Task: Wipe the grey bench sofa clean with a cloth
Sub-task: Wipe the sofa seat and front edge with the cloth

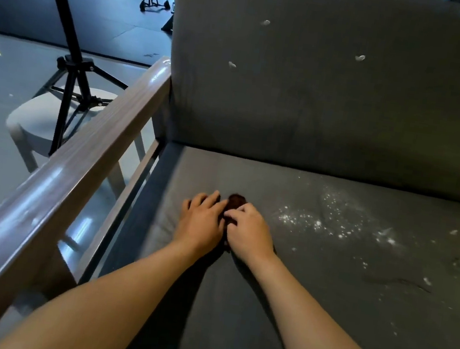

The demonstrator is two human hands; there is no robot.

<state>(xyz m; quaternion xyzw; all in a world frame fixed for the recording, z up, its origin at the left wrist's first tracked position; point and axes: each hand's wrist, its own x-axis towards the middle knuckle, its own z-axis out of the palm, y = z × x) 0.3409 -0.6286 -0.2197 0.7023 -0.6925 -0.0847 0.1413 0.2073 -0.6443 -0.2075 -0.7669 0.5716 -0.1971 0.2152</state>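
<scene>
Head cam: right hand (250, 233) fingers are curled, pinching a small bunched dark-brown cloth (236, 202). Left hand (201, 220) fingers lie flattish, together, against its left edge. It's all on the matte grey sofa seat (231, 322). White powdery speckle (335, 218) lies just right of the hands and spreads sideways along the seat, so I'd say the right hand's nearer. A few white flecks (360, 57) dot the backrest (293, 94), and there's a glossy wood armrest (90, 169) off to the left.

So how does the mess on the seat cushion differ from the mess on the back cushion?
The seat cushion carries a fine white powdery scatter; the back cushion has only a few separate white bits. The seat cushion lies flat, the back cushion stands upright. Both are grey.
</scene>
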